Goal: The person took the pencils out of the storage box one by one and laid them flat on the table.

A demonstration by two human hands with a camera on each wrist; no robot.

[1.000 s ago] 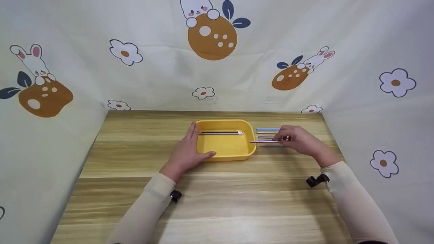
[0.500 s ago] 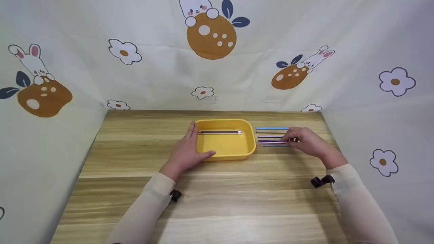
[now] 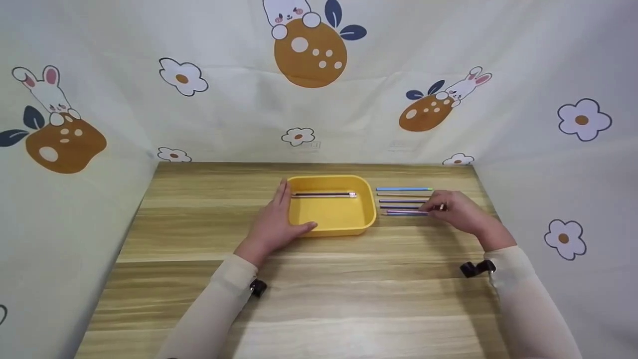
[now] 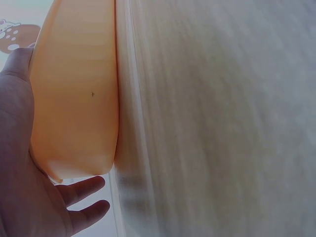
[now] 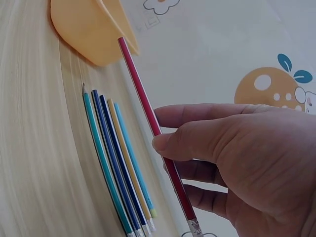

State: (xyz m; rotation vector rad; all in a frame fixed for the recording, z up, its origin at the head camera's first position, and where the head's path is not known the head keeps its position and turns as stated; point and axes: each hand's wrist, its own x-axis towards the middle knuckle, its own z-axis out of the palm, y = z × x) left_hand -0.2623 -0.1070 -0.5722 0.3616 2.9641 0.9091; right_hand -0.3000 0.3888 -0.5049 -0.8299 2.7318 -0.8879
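Note:
At the left end of a yellow plastic box (image 3: pixel 331 233), my left hand (image 3: pixel 271 222) rests with straight fingers along the end wall and the thumb over the near rim. Two pencils (image 3: pixel 324 195) lie side by side inside, along the far wall. My right hand (image 3: pixel 456 209) pinches a red pencil (image 5: pixel 143 101) between thumb and fingers, its silver ferrule end toward the palm side. Beside it in the right wrist view lies a row: a teal pencil (image 5: pixel 101 153), two dark blue pencils (image 5: pixel 114 158), a yellow pencil (image 5: pixel 127 158) and a light blue pencil (image 5: pixel 134 158).
The wooden table (image 3: pixel 319 289) extends in front of the box and to both sides. A pale cloth (image 3: pixel 229 119) printed with rabbits and flowers hangs behind and along the sides. The pencil row sits just right of the box.
My right hand has moved right and slightly nearer, drawing the red pencil away from the box's right rim to the near side of the row. The left hand and box stay put.

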